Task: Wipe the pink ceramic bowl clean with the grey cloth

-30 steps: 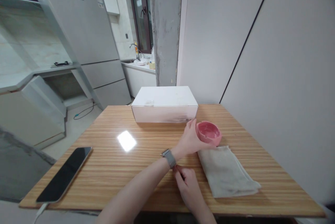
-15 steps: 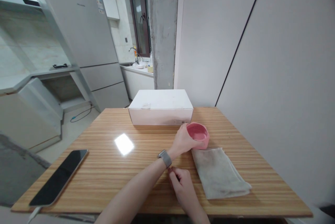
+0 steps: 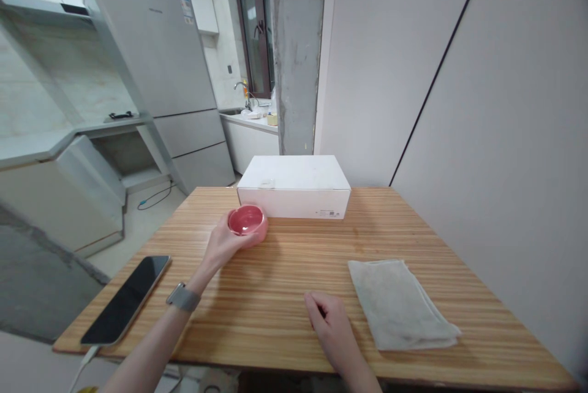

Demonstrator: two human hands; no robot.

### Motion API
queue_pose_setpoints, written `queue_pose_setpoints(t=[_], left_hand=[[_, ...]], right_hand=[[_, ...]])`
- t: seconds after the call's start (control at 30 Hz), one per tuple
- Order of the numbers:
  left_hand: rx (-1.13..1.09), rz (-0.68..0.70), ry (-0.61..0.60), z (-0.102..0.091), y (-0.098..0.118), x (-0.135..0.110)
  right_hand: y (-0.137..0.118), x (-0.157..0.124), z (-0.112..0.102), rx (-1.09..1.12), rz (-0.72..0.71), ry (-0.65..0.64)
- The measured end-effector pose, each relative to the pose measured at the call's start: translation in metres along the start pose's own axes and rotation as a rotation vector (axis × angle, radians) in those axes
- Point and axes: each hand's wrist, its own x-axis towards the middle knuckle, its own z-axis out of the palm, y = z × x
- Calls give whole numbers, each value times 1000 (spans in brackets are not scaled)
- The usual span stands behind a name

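My left hand grips a small pink bowl by its near side and holds it just above the wooden table, left of centre, in front of the white box. A grey watch sits on that wrist. My right hand rests on the table near the front edge with its fingers curled loosely inward; nothing shows in it. A folded grey-white cloth lies flat to the right of my right hand.
A black phone with a white cable lies at the table's left front corner. A white wall runs along the table's right side. A fridge, a counter and a sink stand behind on the left.
My left hand has carried the pink bowl from beside the cloth on the right across to the left of the table. My right hand has stayed in place.
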Motion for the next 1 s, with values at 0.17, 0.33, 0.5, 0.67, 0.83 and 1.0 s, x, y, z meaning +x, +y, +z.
queue_pose_setpoints(t=[0.17,0.33,0.5,0.67,0.83,1.0], left_hand=[[51,-23,30,-13,-33,10],[49,-36,14,-8,-47,11],[19,-66,-40,-4,-55,13],[131,61,81,-8,-31,7],[42,318,83,24,37,-35],[-101,314,-685,99,92,-107]], right_hand=[[1,-1,0,-20,7,-9],[1,-1,-1,-18,10,-19],[0,-1,-1,-33,-6,-12],[-1,-4,-1,-102,-117,54],[-9,-17,-2,-273,-493,423],[-27,-30,7,-314,-732,781]])
